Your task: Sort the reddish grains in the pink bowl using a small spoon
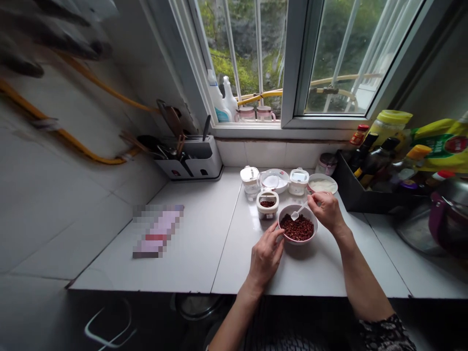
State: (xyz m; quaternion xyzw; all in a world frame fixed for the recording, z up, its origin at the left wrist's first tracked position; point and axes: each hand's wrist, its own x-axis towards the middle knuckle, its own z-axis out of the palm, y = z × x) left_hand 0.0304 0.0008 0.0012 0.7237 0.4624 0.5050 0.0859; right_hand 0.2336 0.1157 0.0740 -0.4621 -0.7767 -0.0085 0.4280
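A white bowl [300, 242] with a pinkish rim stands on the counter, filled with dark red crushed flakes [299, 230], perhaps dried chili. My left hand [266, 257] steadies its left side, fingers closed against the rim and wall. Pinched in my right hand [326, 208] is a small white plastic spoon [297, 213]; its bowl is over the flakes and looks nearly bare. Just left of the bowl stands a lidded clear jar [267, 212] with its top open, showing similar red flakes inside.
Behind are two clear jars [250, 183] [299, 183], a white dish [281, 181] and a bowl of white grains [322, 184]. A black bin [360, 195] of bottles and a pot [448, 219] flank the right. A utensil holder [204, 161] stands back left, near a blurred pink item [161, 231].
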